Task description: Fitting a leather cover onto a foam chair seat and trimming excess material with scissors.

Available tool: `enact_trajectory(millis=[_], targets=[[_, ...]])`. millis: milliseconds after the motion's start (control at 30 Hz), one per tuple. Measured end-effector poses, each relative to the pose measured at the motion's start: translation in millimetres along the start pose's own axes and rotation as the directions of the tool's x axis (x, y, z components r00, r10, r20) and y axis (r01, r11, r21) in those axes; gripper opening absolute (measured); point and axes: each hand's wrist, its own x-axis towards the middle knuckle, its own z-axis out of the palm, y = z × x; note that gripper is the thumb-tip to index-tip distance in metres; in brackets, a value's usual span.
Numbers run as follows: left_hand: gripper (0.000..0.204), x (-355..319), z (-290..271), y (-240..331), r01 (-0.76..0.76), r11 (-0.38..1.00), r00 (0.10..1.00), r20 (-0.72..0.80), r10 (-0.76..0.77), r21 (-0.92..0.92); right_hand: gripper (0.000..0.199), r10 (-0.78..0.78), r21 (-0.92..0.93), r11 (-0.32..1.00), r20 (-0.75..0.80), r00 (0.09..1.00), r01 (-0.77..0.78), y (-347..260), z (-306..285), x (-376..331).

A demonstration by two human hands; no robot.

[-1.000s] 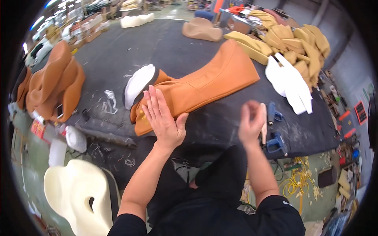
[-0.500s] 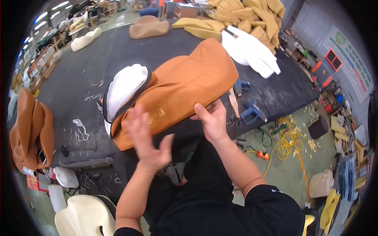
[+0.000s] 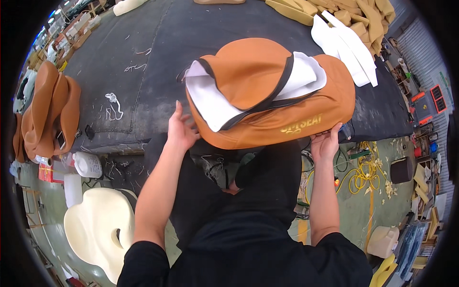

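Observation:
In front of me, at the table's near edge, is a tan-orange leather seat cover (image 3: 258,134) with gold lettering on its front. A black-edged opening gapes along its upper side, showing white lining (image 3: 205,95). My right hand (image 3: 326,143) grips the cover's lower right edge, its thumb against the front. My left hand (image 3: 182,130) is beside the cover's left end, thumb up and fingers apart, slightly blurred; whether the fingertips touch the leather is hard to see.
The dark table (image 3: 158,71) carries white thread scraps (image 3: 113,105), white padding pieces (image 3: 342,48) and a heap of yellow foam (image 3: 354,14). Brown covers (image 3: 50,110) stand at the left. A cream foam seat (image 3: 98,225) sits low left; a yellow cord (image 3: 361,179) lies on the floor.
The cover has turned so its opening faces up and its right end has swung down. My left hand has moved from before the cover to its left end. The view has shifted.

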Motion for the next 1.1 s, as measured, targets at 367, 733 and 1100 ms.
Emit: enact_trajectory(millis=[367,733,1100], targets=[[0.052,17,55,-40,0.014,0.999,0.893,0.449,0.002,-0.032,0.062,0.078,0.121,0.992,-0.294,0.953,-0.043,-22,14,45],[0.033,-86,109,-73,-0.157,0.971,0.646,0.724,0.240,-0.181,0.051,0.246,0.202,0.956,-0.145,0.958,-0.215,-22,-1,121],[0.035,-51,155,-111,-0.329,0.932,0.664,0.739,0.114,0.151,0.053,0.197,0.015,0.979,0.194,0.961,-0.204,-58,136,15]])
